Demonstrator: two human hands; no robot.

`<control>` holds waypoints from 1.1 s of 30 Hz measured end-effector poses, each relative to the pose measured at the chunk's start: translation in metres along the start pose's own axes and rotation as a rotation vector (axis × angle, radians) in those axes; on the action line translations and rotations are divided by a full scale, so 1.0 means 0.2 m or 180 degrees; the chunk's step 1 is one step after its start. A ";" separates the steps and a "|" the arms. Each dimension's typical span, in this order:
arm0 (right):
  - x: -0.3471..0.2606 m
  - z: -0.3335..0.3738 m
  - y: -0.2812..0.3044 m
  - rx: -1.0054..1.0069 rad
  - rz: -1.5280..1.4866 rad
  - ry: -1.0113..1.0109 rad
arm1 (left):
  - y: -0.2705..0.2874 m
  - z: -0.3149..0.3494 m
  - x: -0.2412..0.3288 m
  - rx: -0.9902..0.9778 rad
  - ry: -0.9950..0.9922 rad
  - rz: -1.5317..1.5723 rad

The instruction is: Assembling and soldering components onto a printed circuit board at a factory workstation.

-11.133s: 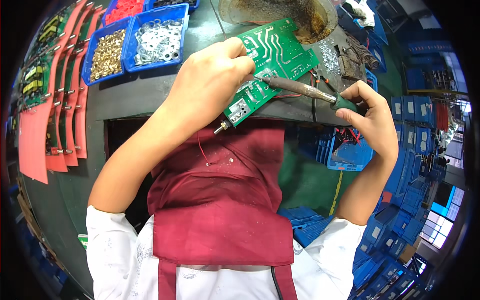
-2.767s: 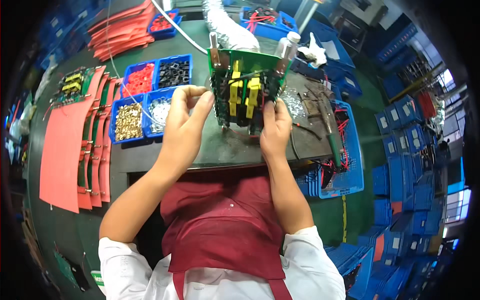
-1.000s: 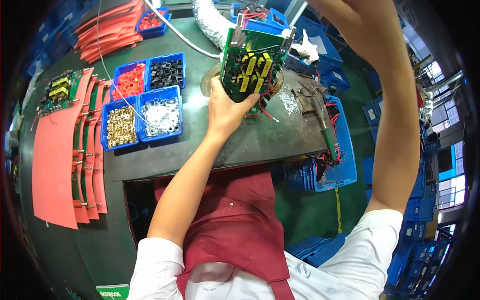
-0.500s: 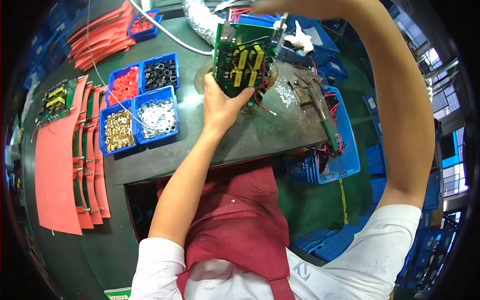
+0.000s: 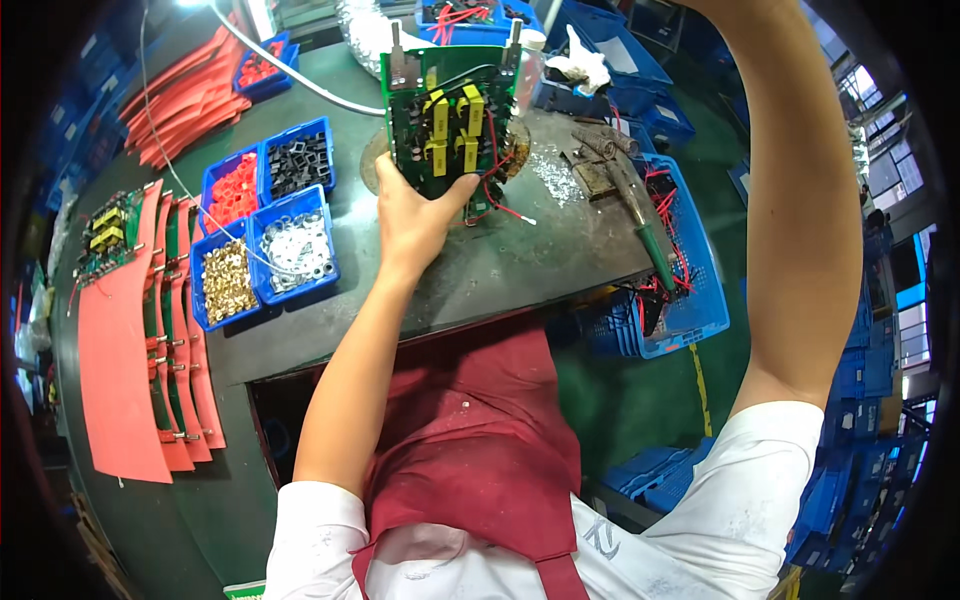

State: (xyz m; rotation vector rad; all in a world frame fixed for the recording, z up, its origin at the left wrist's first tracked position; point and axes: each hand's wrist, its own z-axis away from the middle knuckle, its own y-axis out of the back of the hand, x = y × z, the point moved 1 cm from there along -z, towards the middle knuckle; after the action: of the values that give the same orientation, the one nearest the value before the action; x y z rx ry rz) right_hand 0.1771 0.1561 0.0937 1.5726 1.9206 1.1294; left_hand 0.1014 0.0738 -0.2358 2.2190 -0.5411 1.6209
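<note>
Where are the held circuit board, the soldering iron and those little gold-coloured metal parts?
Circuit board (image 5: 453, 130): head view, middle of its component side.
Soldering iron (image 5: 633, 206): head view, metal shaft near the handle.
Gold-coloured metal parts (image 5: 228, 281): head view, middle of the heap.

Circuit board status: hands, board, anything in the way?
Left hand gripping circuit board by its lower end. Right hand out of view past top edge. Yellow components facing camera. Soldering iron lying apart, right of board.
</note>
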 end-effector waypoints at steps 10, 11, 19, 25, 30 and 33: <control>0.13 0.35 0.04 -0.1495 0.0713 -0.1141 | -0.09 0.05 -0.01 -0.0051 -0.0086 -0.0037; 0.16 0.39 0.04 -0.1660 0.0986 -0.1225 | -0.12 0.05 -0.01 -0.0060 -0.0071 -0.0023; 0.14 0.65 0.14 0.0975 -0.0909 -0.1339 | -0.18 0.05 0.00 -0.0233 0.0104 0.0254; 0.04 1.30 -0.28 0.0882 -0.0019 -0.2879 | 0.10 0.01 -0.03 -0.0759 -0.0388 -0.1125; -0.19 1.71 -0.69 -0.0476 0.0410 -0.3618 | 0.60 -0.24 0.08 -0.1012 -0.0627 -0.1923; -0.36 1.65 -0.89 -0.0498 0.1463 -0.2932 | 1.01 -0.58 0.05 -0.0508 -0.1149 -0.2911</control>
State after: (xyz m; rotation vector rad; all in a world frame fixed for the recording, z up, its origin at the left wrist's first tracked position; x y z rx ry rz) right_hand 0.3334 0.1895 -0.2523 2.0009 0.8793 0.4979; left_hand -0.0917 -0.0471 -0.1822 2.1378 0.2555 0.6923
